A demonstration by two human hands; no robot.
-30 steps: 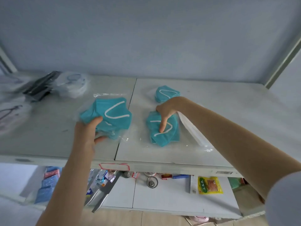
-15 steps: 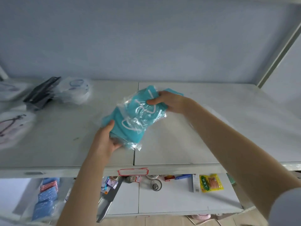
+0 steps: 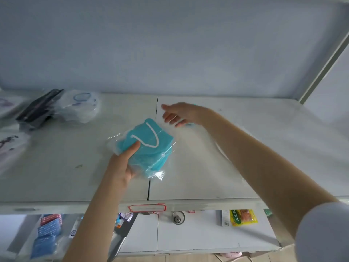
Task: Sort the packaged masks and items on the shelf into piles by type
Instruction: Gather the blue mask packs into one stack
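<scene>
Mask pack [image 3: 151, 148]: soft teal fabric masks with white elastic loops, stacked inside glossy, crinkled clear plastic. Location: front centre of the flat white shelf [image 3: 207, 176], over the seam between its two panels.

Left hand [image 3: 122, 163]: grips the pack's near-left corner, thumb laid flat on top, fingers hidden beneath. The forearm rises from below the shelf edge.

Right hand [image 3: 181, 114]: palm down, fingers loosely spread and slightly bent, just beyond the pack's far corner. It is blurred, so contact with the plastic cannot be confirmed. The arm extends diagonally from the lower right.

Back left: white bagged masks [image 3: 81, 106] beside a flat black item [image 3: 37, 108]
</scene>
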